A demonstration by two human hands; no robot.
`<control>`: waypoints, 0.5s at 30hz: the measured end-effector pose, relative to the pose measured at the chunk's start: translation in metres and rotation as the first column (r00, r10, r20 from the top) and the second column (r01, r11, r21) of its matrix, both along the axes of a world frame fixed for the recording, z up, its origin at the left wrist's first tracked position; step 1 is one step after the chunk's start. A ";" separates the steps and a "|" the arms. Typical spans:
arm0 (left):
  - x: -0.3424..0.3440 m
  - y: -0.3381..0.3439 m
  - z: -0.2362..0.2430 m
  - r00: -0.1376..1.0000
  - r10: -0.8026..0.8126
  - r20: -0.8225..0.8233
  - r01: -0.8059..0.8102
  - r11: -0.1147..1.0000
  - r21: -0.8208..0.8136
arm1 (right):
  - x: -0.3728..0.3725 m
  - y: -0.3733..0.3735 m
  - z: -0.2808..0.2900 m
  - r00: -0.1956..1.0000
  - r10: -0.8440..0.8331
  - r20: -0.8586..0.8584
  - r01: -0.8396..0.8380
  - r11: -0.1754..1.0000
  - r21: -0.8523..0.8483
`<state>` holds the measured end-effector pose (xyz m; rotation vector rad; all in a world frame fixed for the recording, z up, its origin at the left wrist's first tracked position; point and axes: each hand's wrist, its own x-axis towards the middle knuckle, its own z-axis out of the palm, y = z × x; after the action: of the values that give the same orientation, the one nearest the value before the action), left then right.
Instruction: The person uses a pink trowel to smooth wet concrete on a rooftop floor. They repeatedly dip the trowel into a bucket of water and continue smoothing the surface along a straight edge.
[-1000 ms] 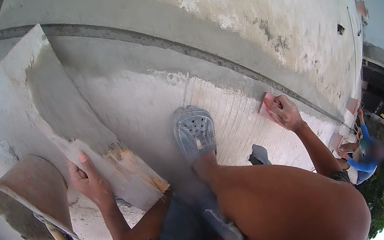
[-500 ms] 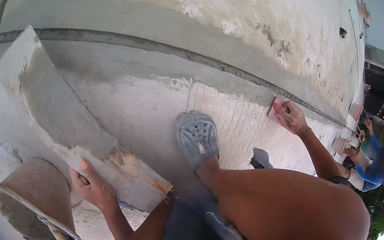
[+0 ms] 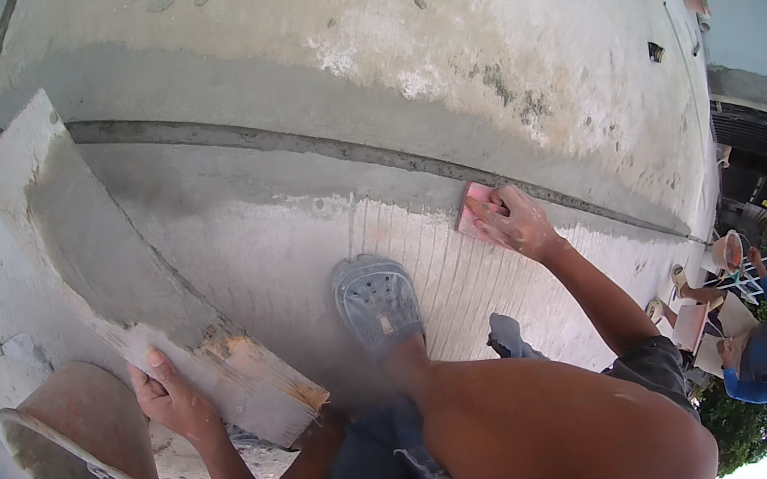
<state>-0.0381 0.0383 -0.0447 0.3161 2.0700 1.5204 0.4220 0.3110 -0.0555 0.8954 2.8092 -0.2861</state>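
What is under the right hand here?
The right hand presses on a small pink block, likely a sponge or float, lying on the grey cement surface beside the combed lines. Only the block's left part shows; the fingers cover the rest.

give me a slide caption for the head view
Right hand presses pink float on wet cement; left hand steadies wooden board.

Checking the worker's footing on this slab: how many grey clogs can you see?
2. One clog lies flat on the combed cement at centre; the second clog pokes out just right of it, mostly hidden behind the leg.
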 end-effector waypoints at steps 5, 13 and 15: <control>0.001 -0.027 -0.014 0.997 0.071 0.011 -0.071 0.997 -0.020 | 0.148 -0.023 0.025 0.953 -0.231 0.196 0.233 0.972 0.009; 0.005 -0.016 -0.018 0.997 0.056 0.043 -0.055 0.998 -0.019 | 0.090 -0.030 0.029 0.971 -0.240 0.019 0.239 0.971 0.027; 0.008 -0.005 -0.009 0.997 0.058 0.059 -0.059 0.998 0.008 | 0.049 -0.021 0.019 0.980 -0.196 -0.026 0.196 0.980 0.012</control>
<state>-0.0301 0.0335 -0.0537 0.2133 2.0424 1.5559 0.4712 0.2898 -0.0364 1.1830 2.7511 -0.3054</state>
